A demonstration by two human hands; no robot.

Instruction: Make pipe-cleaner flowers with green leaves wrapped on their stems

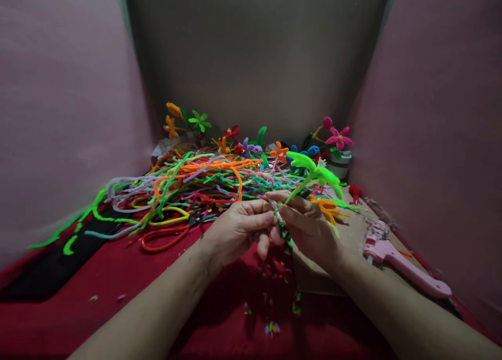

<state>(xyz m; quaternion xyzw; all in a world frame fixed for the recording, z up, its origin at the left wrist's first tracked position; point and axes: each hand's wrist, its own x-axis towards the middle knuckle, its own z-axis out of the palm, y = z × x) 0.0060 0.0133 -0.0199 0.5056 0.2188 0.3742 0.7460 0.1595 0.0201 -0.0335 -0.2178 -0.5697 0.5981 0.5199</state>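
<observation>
A lime-green pipe-cleaner flower point(328, 178) with a pale centre tilts up and to the right above my hands. Its green stem point(297, 191) runs down into the fingers of my right hand point(314, 229), which are closed around it. My left hand point(239, 225) meets it from the left, thumb and forefinger pinched at a whitish twisted strip point(276, 211) by the stem's lower part. Dark green fuzzy bits show below the fingertips. Fingers cover much of the stem's lower end, so what is wrapped there is partly hidden.
Behind my hands lies a heap of colourful pipe cleaners point(207, 177), with scissors with red handles point(164, 239) at its front. Finished flowers point(339, 138) stand at the back. A pink glue gun point(408, 268) rests on cardboard point(317, 276) at right. Scraps point(272, 328) dot the red cloth point(137, 297).
</observation>
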